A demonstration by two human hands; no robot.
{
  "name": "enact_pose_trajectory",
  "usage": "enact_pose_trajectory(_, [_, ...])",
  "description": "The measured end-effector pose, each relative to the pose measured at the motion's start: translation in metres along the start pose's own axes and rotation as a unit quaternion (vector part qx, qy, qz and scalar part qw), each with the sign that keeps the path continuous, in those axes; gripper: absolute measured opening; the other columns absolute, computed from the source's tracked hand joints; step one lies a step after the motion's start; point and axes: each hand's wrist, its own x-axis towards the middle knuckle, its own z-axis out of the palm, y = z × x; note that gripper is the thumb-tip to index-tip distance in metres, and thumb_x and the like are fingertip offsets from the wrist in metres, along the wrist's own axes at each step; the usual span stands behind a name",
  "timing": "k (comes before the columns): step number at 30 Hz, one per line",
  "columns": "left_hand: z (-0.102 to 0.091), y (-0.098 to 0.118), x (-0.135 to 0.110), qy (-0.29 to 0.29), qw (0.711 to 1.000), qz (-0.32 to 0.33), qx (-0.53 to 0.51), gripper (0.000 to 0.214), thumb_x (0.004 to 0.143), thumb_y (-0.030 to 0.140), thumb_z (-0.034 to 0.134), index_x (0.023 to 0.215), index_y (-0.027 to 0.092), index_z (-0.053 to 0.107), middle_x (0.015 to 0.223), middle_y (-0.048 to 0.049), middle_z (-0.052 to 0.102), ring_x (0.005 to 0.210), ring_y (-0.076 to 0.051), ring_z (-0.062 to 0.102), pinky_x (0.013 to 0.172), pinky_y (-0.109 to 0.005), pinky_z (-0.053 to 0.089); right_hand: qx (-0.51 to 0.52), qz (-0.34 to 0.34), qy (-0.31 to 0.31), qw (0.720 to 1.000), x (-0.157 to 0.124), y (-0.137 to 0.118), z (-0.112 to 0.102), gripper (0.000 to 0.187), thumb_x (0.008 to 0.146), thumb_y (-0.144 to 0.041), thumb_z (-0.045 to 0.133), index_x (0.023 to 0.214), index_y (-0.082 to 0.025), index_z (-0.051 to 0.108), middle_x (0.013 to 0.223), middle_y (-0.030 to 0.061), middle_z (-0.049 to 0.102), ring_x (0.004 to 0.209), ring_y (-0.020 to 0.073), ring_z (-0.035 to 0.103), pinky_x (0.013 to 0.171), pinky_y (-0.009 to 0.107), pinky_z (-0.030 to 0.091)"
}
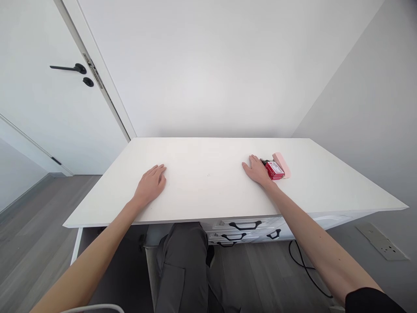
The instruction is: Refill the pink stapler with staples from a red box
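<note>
My left hand (150, 184) rests palm down on the left part of the white tabletop (202, 191), its fingers stretched out and holding nothing. Farther right, my right hand (256, 171) also lies flat, with the thumb apart from the fingers. Just beside it is a small red box (275, 170) with a white label on top. A pale pink case or open box (282, 164) lies against the red box on its far right side. Something small and dark (263, 161) shows between my right fingers and the red box; its kind is unclear.
Below the tabletop are white drawers with black handles (246, 225), and a cabinet door stands open at the left. A white door with a black handle (70, 68) is at the left. A black cable (304, 265) lies on the floor near a wall socket (384, 243).
</note>
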Motion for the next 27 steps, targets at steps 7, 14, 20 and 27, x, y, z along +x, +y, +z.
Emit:
enact_pose_trajectory(7, [0.001,0.0,0.0,0.008,1.0,0.002,0.0,0.057,0.104,0.032,0.03,0.151,0.017,0.057,0.163,-0.0061,0.052,0.156,-0.027,0.041,0.129,-0.049,0.035,0.004,-0.001,0.011,1.0,0.003,0.008,-0.003,0.071,0.104,-0.05,0.039,0.161,-0.008,0.04,0.172,0.019,0.035,0.16,0.0346,0.031,0.13,0.052,0.028])
enact_pose_trajectory(14, [-0.001,0.001,0.0,0.001,1.0,0.002,-0.001,0.059,0.105,0.034,0.027,0.152,0.016,0.057,0.164,-0.0067,0.051,0.157,-0.027,0.041,0.129,-0.048,0.034,-0.012,-0.003,0.006,1.0,0.0,0.002,0.0,0.069,0.105,-0.05,0.036,0.159,-0.007,0.043,0.172,0.0204,0.034,0.161,0.0367,0.027,0.128,0.056,0.028])
enact_pose_trajectory(20, [-0.003,0.005,-0.001,-0.008,1.0,0.005,0.012,0.062,0.105,0.036,0.025,0.154,0.012,0.054,0.166,-0.0086,0.049,0.158,-0.028,0.039,0.13,-0.05,0.033,-0.026,-0.063,-0.025,0.997,-0.01,-0.01,-0.002,0.066,0.107,-0.051,0.035,0.157,-0.01,0.047,0.174,0.0168,0.033,0.163,0.031,0.025,0.132,0.049,0.022])
enact_pose_trajectory(27, [-0.005,0.012,-0.002,-0.011,1.0,0.0,0.028,0.063,0.105,0.036,0.024,0.155,0.01,0.053,0.166,-0.0106,0.047,0.158,-0.029,0.038,0.131,-0.049,0.031,-0.026,-0.086,-0.042,0.995,-0.019,-0.018,-0.007,0.062,0.107,-0.047,0.034,0.158,-0.013,0.046,0.175,0.0145,0.032,0.164,0.0279,0.023,0.132,0.047,0.022])
